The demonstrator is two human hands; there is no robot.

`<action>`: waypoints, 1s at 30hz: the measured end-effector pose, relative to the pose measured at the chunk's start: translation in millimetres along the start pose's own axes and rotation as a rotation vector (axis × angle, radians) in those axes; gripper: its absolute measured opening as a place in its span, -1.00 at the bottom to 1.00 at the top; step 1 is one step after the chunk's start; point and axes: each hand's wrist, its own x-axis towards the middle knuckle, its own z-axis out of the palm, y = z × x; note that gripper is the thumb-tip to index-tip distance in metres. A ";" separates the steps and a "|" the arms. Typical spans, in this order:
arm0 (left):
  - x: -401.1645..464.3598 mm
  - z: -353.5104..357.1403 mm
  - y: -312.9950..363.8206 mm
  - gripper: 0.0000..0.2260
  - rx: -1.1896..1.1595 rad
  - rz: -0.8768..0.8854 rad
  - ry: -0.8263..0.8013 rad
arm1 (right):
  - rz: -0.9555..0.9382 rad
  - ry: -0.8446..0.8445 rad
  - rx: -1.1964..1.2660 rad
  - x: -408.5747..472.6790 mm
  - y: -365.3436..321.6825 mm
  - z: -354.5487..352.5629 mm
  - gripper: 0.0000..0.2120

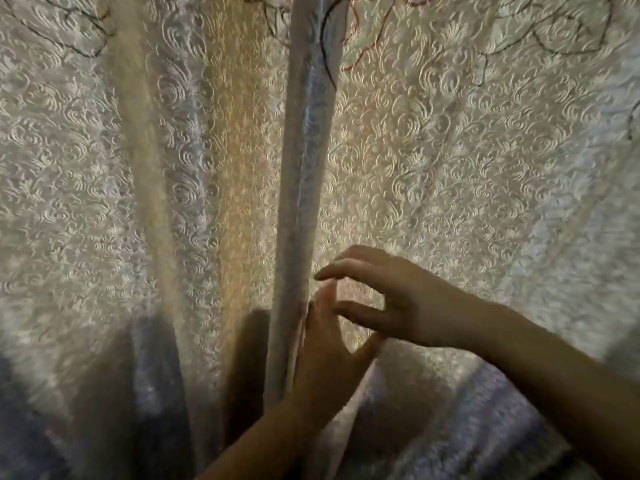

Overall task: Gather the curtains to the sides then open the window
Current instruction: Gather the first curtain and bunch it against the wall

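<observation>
Two cream lace curtains with a swirl pattern fill the view, the left curtain [121, 185] and the right curtain [467, 168]. They meet at a folded vertical edge [304, 168] in the middle. My left hand [329, 348] reaches up along that edge, its fingertips touching the fold, fingers apart. My right hand [398, 299] hovers just right of the edge with fingers spread and curved, holding nothing. The window is hidden behind the curtains; only light shines through them.
Dark embroidered outlines and a red stitched line [363, 46] run across the top of the cloth. The lower parts of the curtains fall into shadowed folds [145, 393].
</observation>
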 end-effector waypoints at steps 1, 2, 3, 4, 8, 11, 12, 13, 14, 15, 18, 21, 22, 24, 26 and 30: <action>6.2 11.3 2.3 -0.16 0.068 0.037 0.024 | -0.043 -0.022 -0.183 8.2 3.7 -6.4 -0.65; 13.1 20.4 3.6 -0.11 0.111 0.020 0.025 | -0.074 -0.053 -0.365 15.7 7.3 -11.1 -0.64; 21.4 29.4 4.1 -0.10 0.100 -0.051 -0.014 | -0.133 -0.070 -0.536 22.8 14.4 -17.2 -0.62; 29.9 36.7 6.3 -0.12 0.097 -0.095 -0.037 | -0.186 -0.110 -0.714 29.1 24.6 -23.8 -0.59; 57.0 44.9 -18.5 -0.46 0.106 -0.047 -0.056 | -0.277 -0.402 -1.057 29.3 61.1 -41.0 -0.33; 70.3 52.3 -24.0 -0.56 0.081 0.002 -0.136 | -0.103 -0.590 -1.214 23.0 88.1 -51.6 -0.30; 74.1 59.2 -25.6 -0.54 0.059 0.022 -0.123 | -0.054 -0.596 -1.239 19.8 97.9 -51.5 -0.39; 77.7 68.2 -27.6 -0.52 0.046 0.037 -0.112 | -0.030 -0.574 -1.249 15.8 107.4 -51.4 -0.52; 80.3 79.5 -28.6 -0.53 0.065 0.043 -0.117 | -0.029 -0.537 -1.266 10.8 118.1 -51.8 -0.65; 82.6 92.1 -27.9 -0.55 0.096 0.060 -0.121 | -0.043 -0.498 -1.293 3.6 129.6 -53.0 -0.76; 84.1 134.8 -18.9 -0.57 0.098 0.085 -0.146 | -0.090 -0.357 -1.275 -27.3 157.6 -62.9 -0.88; 82.2 186.9 -1.6 -0.59 -0.024 0.119 -0.161 | -0.169 -0.229 -1.249 -71.5 181.2 -78.0 -0.81; 81.0 212.7 7.5 -0.59 -0.070 0.111 -0.155 | -0.187 -0.187 -1.252 -93.3 193.3 -86.4 -0.80; 81.2 262.9 30.8 -0.59 -0.142 0.098 -0.131 | -0.200 -0.096 -1.275 -135.3 216.9 -106.2 -0.80; 85.6 309.4 58.0 -0.61 -0.196 0.087 -0.123 | -0.205 -0.031 -1.292 -173.8 239.5 -129.0 -0.84; 101.2 392.7 111.4 -0.60 -0.319 0.139 -0.184 | -0.123 -0.003 -1.333 -247.3 282.9 -180.2 -0.83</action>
